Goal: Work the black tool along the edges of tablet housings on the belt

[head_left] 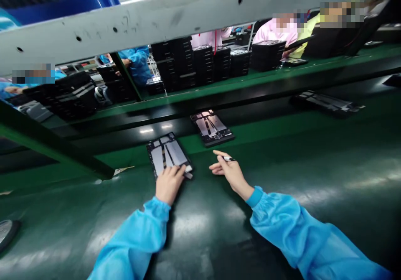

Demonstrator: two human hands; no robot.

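Left hand (169, 182) rests fingers flat on the near edge of a dark rectangular open-backed tablet chassis (167, 152) lying flat on the green table (282, 154), pressing, not clamped. Right hand (228, 170) hovers just beside it, pinching a small black-and-white pen-like tool (228, 159) in its fingers. Chassis long axis runs away from the person, tilted slightly left. Work on it looks barely begun: tool not yet touching it. A second similar chassis (211, 127) lies farther off, untouched.
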